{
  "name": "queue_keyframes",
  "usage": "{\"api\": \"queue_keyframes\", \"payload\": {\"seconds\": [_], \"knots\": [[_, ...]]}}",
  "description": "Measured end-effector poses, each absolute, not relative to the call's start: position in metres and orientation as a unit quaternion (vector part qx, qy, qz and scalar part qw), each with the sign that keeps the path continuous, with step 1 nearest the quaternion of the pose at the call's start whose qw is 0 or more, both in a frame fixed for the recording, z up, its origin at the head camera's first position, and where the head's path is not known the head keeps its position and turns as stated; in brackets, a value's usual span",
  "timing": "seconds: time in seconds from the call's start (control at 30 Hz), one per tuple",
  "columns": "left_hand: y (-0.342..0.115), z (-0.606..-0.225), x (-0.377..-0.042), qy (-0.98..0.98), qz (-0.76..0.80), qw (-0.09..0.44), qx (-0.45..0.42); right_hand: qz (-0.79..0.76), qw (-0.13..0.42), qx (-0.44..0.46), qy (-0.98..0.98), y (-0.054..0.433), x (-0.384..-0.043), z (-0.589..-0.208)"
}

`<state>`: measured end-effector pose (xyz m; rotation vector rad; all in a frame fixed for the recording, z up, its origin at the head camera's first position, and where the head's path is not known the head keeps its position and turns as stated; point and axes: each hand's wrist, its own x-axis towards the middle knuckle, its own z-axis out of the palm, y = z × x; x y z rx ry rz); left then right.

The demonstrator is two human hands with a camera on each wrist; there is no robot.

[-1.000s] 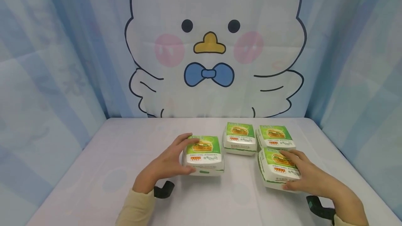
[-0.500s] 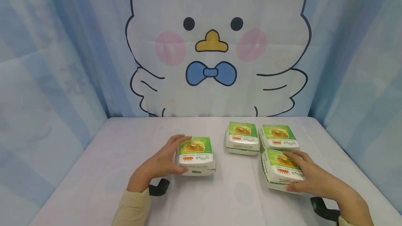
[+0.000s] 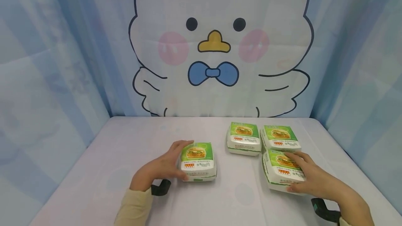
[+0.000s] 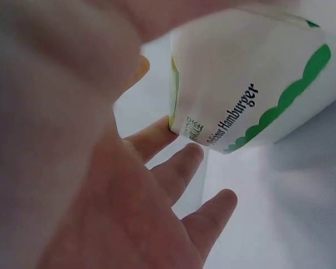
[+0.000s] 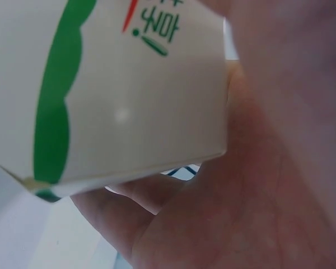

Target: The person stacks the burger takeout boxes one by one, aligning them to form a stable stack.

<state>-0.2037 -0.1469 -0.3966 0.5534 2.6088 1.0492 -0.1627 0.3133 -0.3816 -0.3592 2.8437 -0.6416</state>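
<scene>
My left hand point(image 3: 163, 165) grips a white and green hamburger box point(image 3: 202, 170) left of the others, thumb at its near side and fingers at the far side. In the left wrist view, a fingertip meets the edge of that box point(image 4: 229, 84), while other fingers extend below it. At the front right, my right hand point(image 3: 317, 177) holds a second hamburger box point(image 3: 277, 173) between thumb and fingers. This one sits slightly turned. The right wrist view has its white side with a green wavy band point(image 5: 59, 129) close up, the palm beside it.
Two more hamburger boxes stand at the back right of the white table point(image 3: 226, 205): one in the middle point(image 3: 243, 144), the other point(image 3: 279, 142) directly behind the box under my right hand. A curtain with a cartoon bird point(image 3: 213, 97) borders the table's far edge.
The left hand has shifted its hamburger box leftward, away from the others, then slightly nearer to me. My right hand keeps its grip, nearly unmoved. The head view has swung slightly.
</scene>
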Motion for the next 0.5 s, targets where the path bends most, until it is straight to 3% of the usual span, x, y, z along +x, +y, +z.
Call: {"api": "queue_keyframes", "payload": {"seconds": [0.5], "knots": [[-0.149,-0.396,-0.201,0.902,0.375,0.105,0.188,-0.219,0.068,-0.136,0.964,0.301,-0.16,-0.37]]}}
